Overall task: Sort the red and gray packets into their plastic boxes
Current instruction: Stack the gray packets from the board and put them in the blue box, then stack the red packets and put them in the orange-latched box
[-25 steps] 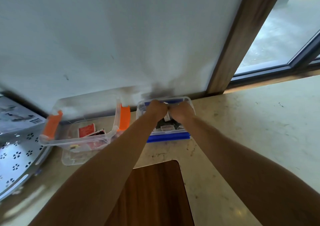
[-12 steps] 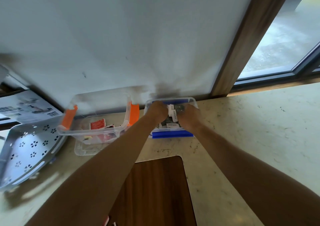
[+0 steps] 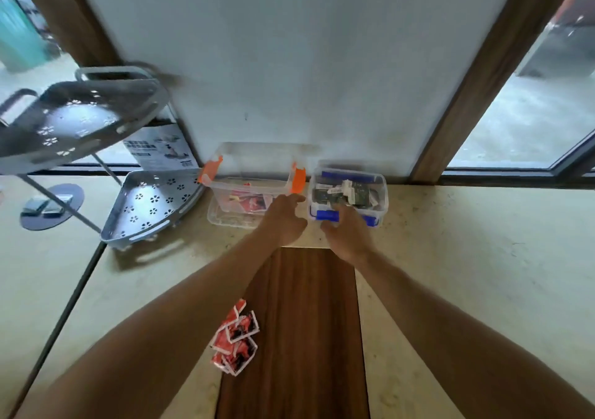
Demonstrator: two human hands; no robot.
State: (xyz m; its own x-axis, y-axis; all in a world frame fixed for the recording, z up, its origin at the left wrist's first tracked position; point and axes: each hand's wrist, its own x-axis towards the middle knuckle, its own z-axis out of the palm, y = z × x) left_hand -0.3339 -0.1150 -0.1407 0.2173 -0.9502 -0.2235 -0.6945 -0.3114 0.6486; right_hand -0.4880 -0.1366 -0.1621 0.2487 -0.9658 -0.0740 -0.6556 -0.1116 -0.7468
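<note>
Against the wall stand two clear plastic boxes. The orange-clipped box [image 3: 225, 217] on the left holds red packets and its lid leans open behind it. The blue-clipped box [image 3: 380, 193] on the right is filled with gray packets [image 3: 357, 193]. My left hand [image 3: 283, 217] hovers between the boxes, fingers loosely apart, holding nothing. My right hand [image 3: 346, 232] rests at the blue box's front edge by its blue clip; I cannot tell whether it grips anything. A pile of red packets [image 3: 236, 338] lies near me on the wooden board's left edge.
The dark wooden board [image 3: 306, 322] lies on the beige stone counter [image 3: 467, 274]. A grey perforated corner shelf rack [image 3: 148, 206] stands at the left, its upper tier [image 3: 74, 122] raised. A printed carton [image 3: 161, 148] leans on the wall. Windows flank the white wall.
Both hands have drawn back out of the blue box toward me and separated. The camera has tilted down, bringing the red packet pile and rack into sight.
</note>
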